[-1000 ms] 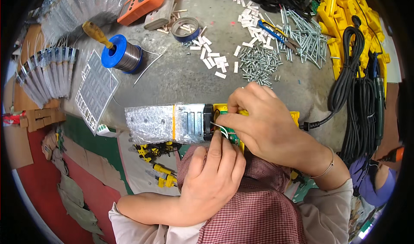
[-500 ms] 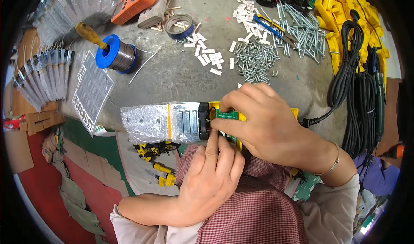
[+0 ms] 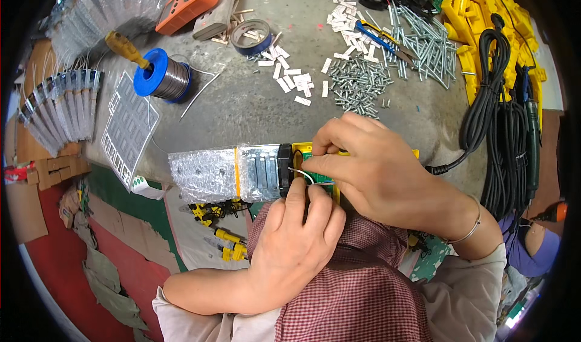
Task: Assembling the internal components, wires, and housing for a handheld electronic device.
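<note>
Both hands barely shifted since prev frame. Right hand point(image 3: 378, 172) grip pinches white wire point(image 3: 302, 174) on green board point(image 3: 319, 174); left hand point(image 3: 296, 239) grip clenched on yellow, bubble-wrapped unit point(image 3: 242, 172), frame centre.

Bench surface bearing a blue solder spool point(image 3: 162, 76), orange meter point(image 3: 189, 2), tape roll point(image 3: 251, 36), scattered screws point(image 3: 362, 83), yellow plastic housings point(image 3: 481, 24) and coiled black cable point(image 3: 496, 112).

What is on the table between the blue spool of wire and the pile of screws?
In the head view, small white strips lie scattered on the grey table between the blue spool and the screw pile.
</note>
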Motion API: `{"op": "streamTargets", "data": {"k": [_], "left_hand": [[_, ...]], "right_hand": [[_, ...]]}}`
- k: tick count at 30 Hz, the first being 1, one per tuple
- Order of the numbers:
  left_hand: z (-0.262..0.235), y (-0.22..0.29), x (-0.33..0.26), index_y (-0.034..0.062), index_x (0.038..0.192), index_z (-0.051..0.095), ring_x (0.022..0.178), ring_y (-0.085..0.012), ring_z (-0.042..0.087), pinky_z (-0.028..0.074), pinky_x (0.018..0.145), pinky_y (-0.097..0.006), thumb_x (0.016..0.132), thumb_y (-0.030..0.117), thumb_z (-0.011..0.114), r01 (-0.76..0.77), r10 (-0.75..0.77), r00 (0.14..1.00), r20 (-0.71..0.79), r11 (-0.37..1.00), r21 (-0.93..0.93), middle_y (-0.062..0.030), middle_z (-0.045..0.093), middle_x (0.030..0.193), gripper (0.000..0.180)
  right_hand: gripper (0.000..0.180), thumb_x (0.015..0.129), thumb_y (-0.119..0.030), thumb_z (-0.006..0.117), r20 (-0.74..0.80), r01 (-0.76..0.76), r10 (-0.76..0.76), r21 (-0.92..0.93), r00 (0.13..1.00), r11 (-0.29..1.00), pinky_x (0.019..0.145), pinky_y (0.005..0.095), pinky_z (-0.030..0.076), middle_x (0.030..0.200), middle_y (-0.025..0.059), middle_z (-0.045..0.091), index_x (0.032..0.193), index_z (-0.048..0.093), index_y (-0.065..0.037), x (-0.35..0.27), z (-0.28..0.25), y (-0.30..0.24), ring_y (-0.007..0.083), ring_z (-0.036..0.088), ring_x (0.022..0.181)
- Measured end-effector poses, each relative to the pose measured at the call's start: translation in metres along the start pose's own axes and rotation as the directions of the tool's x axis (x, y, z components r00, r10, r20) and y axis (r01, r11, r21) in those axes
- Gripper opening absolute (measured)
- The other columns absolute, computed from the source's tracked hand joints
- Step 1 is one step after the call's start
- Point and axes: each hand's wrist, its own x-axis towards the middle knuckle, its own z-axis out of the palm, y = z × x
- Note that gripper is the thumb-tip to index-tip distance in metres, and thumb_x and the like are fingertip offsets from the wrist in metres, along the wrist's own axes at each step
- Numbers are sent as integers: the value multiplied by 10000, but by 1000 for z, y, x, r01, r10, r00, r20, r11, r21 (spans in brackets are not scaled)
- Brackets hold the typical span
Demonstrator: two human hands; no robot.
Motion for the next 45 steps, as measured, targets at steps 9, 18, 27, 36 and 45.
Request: {"op": "streamTargets", "data": {"k": [9,18,27,36,45], "left_hand": [[8,-4,-3,-74,1066,609,1062,-340,629,527,764,-301,841,144,542,-73,85,988,-128,992,100,-291,602,1195,320],[4,-1,-3,-54,1095,607,1069,-323,648,535,792,-297,863,144,524,-54,65,995,-72,988,142,-278,614,1204,317],[5,-3,2,-24,1121,607,1047,-311,662,540,704,-299,861,124,577,-36,45,995,-91,995,95,-240,627,1184,300],[7,-7,14,0,1088,653,939,-229,669,513,645,-251,832,164,580,-72,92,983,-159,989,127,-167,654,1075,313],[14,-14,19,51,1250,599,689,-185,564,489,516,-251,761,79,649,-35,28,963,-267,999,-21,-212,584,1307,492]], "right_hand": [[261,728,27,667,-29,-62,64,49,998,997,690,343,488,909,105,575,986,681,-12,3,1,-2,250,587,819],[264,696,-17,678,-39,-43,41,-38,998,998,657,345,475,866,90,549,960,673,-13,9,7,-3,261,559,784],[320,708,62,590,-118,-129,131,29,984,991,733,352,490,964,116,608,1006,683,-8,-6,-26,-8,284,599,873],[314,718,-33,654,-3,-408,453,-439,892,801,997,496,424,966,118,611,1031,676,-34,-115,-85,-9,321,604,916],[215,799,-87,717,-99,-384,392,90,915,919,703,388,482,858,126,659,991,658,-13,-105,-77,20,323,628,773]]}}
